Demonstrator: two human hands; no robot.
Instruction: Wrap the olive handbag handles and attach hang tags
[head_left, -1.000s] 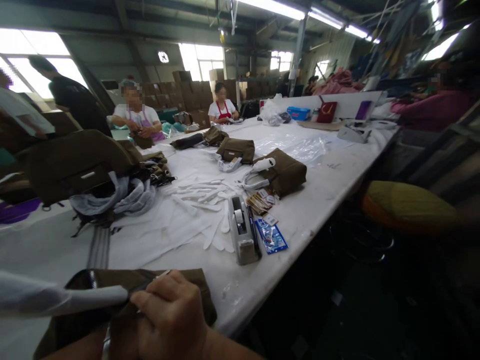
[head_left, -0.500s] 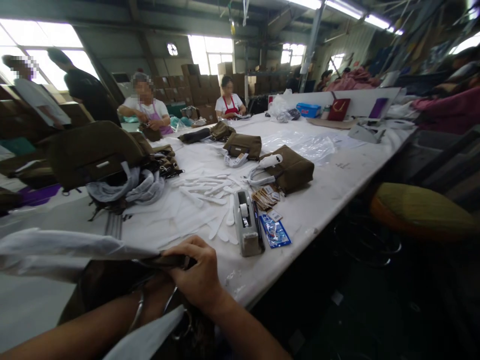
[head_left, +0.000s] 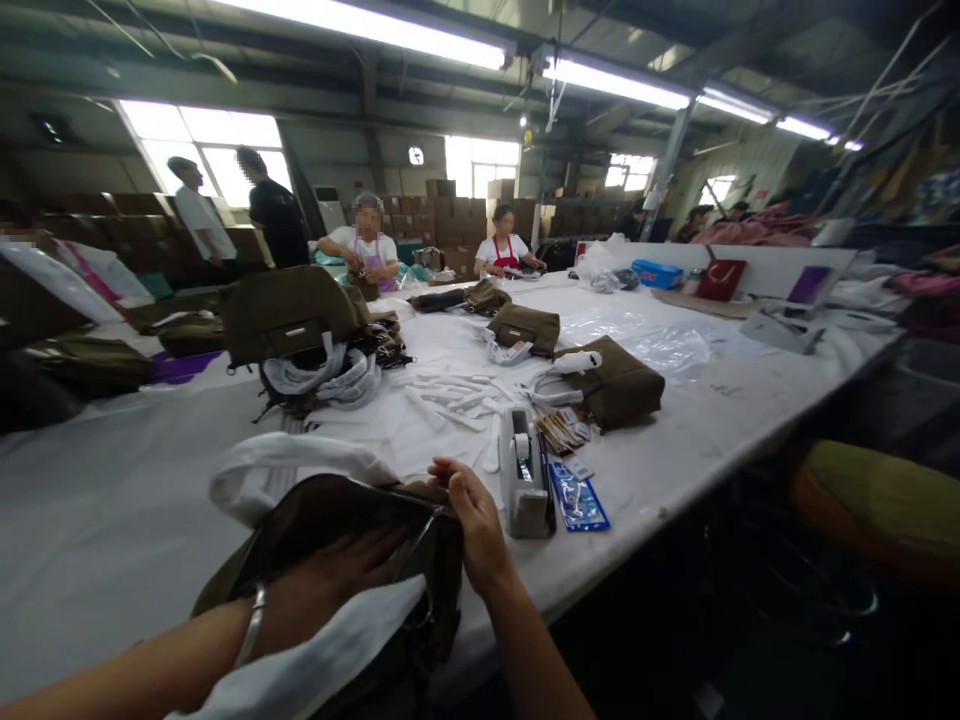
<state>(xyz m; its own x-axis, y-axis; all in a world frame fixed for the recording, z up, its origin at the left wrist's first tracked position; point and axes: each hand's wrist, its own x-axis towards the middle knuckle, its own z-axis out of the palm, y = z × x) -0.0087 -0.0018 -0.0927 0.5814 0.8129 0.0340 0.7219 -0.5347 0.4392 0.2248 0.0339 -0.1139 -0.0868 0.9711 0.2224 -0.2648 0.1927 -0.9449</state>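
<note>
An olive handbag (head_left: pixel 442 560) stands at the table's near edge, its zipped mouth spread wide. White wrapping covers its handles (head_left: pixel 322 455). My left hand (head_left: pixel 349 570) reaches inside the bag, fingers stretched out in the shadow and no object visible in them; a bracelet circles the wrist. At the right end of the opening, my right hand (head_left: pixel 476 520) is closed on the bag's rim, thumb up. Just beyond it stands a grey tape dispenser (head_left: pixel 529 500), beside a blue-and-white packet (head_left: pixel 579 500) and several small brown packets (head_left: pixel 562 432).
White strips (head_left: pixel 457 395) lie mid-table. Another olive bag (head_left: pixel 619 385) and a smaller pouch (head_left: pixel 525 328) rest beyond. A larger olive bag (head_left: pixel 289 310) stands left with wrapped handles. Co-workers (head_left: pixel 367 250) sit across the table. A yellowish stool (head_left: pixel 877 495) is at right.
The view has tilted up and turned left. The bag's mouth has opened wider, and its far handle now arches upright. My right hand has shifted to the bag's right end.
</note>
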